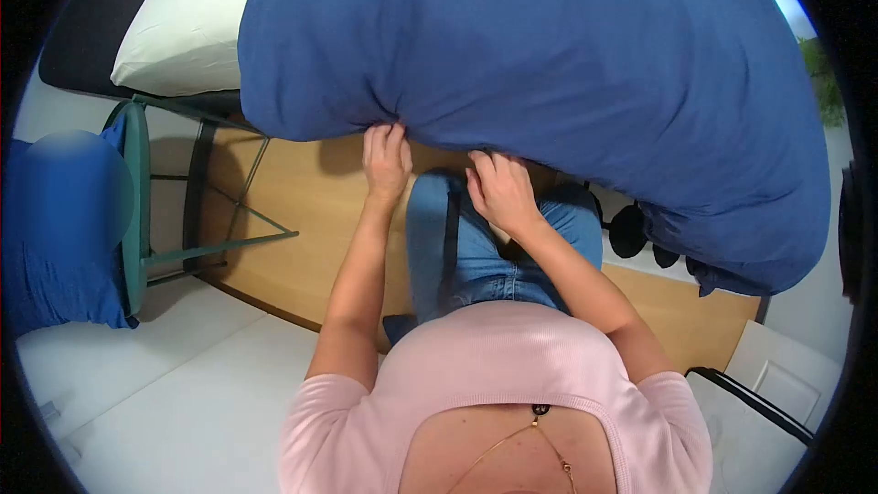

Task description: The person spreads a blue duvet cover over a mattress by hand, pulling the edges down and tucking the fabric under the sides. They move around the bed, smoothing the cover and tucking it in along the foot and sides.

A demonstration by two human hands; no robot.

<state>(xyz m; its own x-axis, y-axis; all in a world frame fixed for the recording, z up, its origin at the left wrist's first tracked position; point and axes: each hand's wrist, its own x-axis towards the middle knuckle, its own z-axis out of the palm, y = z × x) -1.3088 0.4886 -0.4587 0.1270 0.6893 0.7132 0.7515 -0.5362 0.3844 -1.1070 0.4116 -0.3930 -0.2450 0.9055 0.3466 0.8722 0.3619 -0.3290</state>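
A large blue duvet (549, 46) lies over the bed, and its near edge hangs down in front of me. My left hand (387, 160) is closed on that edge, with creases running up the fabric from the fingers. To its right, my right hand (505, 187) has its fingers curled against the same edge, above my knees. The fingertips of both hands are partly hidden by the cloth. On the right side the duvet droops in folds towards the floor.
Left of the duvet, a white sheeted mattress (187, 23) shows. A green folding table or chair (135, 210) stands at the left with a blue pillow (64, 238) on it. Dark round objects (627, 230) sit under the duvet at right. The floor (274, 192) is wood-coloured.
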